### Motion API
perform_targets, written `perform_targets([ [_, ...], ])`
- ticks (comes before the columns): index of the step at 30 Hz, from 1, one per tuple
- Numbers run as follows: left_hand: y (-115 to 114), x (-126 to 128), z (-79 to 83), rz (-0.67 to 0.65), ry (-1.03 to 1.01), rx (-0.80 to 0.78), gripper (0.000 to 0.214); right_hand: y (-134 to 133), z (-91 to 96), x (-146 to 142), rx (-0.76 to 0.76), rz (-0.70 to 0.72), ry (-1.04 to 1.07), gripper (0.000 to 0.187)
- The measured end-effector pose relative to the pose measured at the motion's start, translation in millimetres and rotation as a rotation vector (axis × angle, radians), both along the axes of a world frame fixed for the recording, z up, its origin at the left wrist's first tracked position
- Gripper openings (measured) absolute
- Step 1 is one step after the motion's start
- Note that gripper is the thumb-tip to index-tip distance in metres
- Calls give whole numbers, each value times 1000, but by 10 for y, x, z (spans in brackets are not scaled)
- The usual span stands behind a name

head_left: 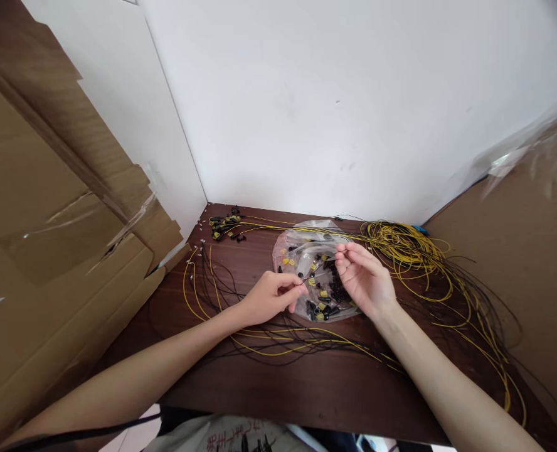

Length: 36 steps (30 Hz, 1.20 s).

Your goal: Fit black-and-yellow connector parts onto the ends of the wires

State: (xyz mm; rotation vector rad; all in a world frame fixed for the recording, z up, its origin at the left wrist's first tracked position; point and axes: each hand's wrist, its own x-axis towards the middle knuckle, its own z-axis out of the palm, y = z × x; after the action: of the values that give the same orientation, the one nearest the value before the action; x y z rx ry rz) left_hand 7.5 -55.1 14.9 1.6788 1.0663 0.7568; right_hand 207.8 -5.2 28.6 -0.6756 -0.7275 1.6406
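My left hand [278, 293] is closed in a pinch, thumb against forefinger, on a thin black wire of which only a short dark piece shows. To its right my right hand [366, 276] is raised, palm partly turned up, its fingertips drawn together. Whatever those fingertips hold, if anything, is too small to make out. Beneath and between both hands lies a clear plastic bag [290, 242] with small black and yellow connector-like parts in or on it. Loose yellow and black wires [307, 342] run across the table in front of the hands.
A large tangle of yellow and black wires [401, 245] lies at the back right. Several black and yellow parts [224, 225] are clustered at the back left of the brown table [283, 383]. Cardboard [47, 251] stands at the left, more cardboard [532, 251] at the right, a white wall [335, 125] behind.
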Motion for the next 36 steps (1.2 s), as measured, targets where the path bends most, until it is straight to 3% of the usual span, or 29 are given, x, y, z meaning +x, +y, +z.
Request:
perform_targets([
  [4, -7, 18, -4, 24, -31, -77, 26, -42, -19, -10, -55, 37, 121, 11],
  [7, -13, 34, -16, 70, -85, -93, 28, -133, -52, -72, 21, 31, 106, 5],
  [16, 12, 19, -80, 96, -210, -119, 26, -301, -198, -130, 389, 68, -305, 14],
  [25, 50, -16, -77, 98, -383, -136, 27, -382, -213, -119, 856, 75, -941, 20],
  [31, 61, -19, -48, 89, -480, -119, 18, -399, -218, -185, 869, 59, -1142, 16],
  [36, 58, -26, -26, 115, -528, -170, 27, -405, -227, -211, 879, 78, -1227, 21],
])
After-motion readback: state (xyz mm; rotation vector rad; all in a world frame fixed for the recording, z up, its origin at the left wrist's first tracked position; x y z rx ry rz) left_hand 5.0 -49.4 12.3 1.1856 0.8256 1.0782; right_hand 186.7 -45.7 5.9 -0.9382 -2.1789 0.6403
